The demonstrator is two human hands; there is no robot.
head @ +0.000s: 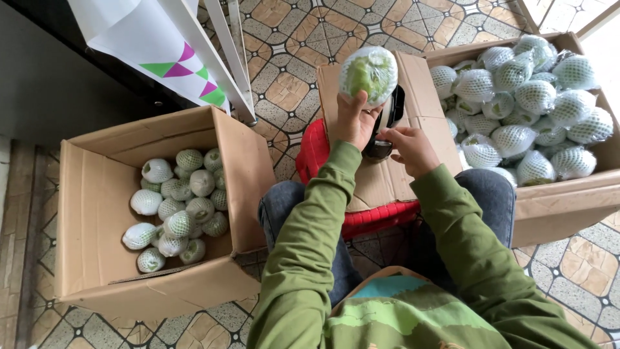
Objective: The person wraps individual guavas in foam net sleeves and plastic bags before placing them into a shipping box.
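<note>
The big box (562, 194) on your right is made of brown cardboard. It is full of green fruits (516, 139), and each one wears a white foam net. They are piled high and touch each other.

The other box (90, 207) on your left is brown cardboard too. Its flaps stand open. A smaller heap of netted fruits (177, 210) lies at the bottom, toward the right wall, and part of the box floor is bare.

Both boxes sit on a tiled floor (303, 39) with brown and dark shapes. A white stand (219, 61) with a paper sheet that has green and pink triangles on it leans in at the top, just behind the left box.

Between your knees is a red stool (313, 152). A flat piece of cardboard (426, 110) lies on top of it and touches the right box.

Your left hand (354, 123) is lifted up over that cardboard. Its fingers are wrapped around one round green fruit (369, 74) in a white net, and they hold it from below.

Your right hand (410, 147) is lower, just beside the left one. Its fingers pinch a dark tape tool (387, 119), which sits between your two hands, right under the fruit.
</note>
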